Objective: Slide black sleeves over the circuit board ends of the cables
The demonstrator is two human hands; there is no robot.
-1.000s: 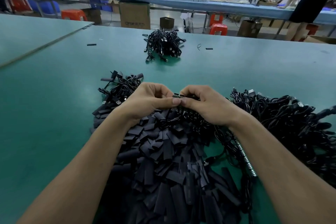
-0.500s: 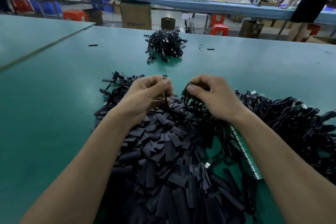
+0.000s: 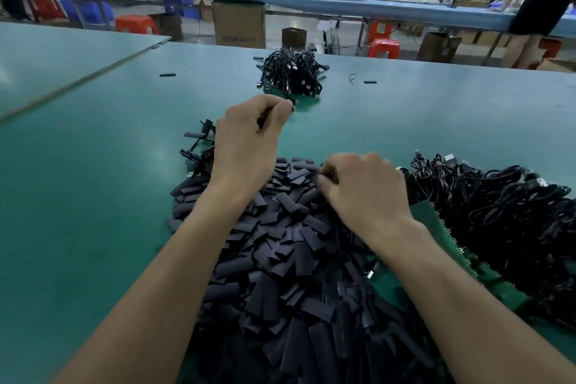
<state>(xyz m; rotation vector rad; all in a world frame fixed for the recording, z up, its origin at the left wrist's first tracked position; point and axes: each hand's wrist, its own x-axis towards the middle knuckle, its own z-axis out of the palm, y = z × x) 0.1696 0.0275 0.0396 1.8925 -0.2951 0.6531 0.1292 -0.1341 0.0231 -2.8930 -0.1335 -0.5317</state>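
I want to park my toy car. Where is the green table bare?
Bare table lies left of the sleeve pile, and between the far cable bundle and the big cable heap. The near middle and right are crowded.

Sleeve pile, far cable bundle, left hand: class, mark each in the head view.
sleeve pile (image 3: 280,246), head view, middle of the heap
far cable bundle (image 3: 291,75), head view, centre of the tangle
left hand (image 3: 249,142), head view, back of the hand
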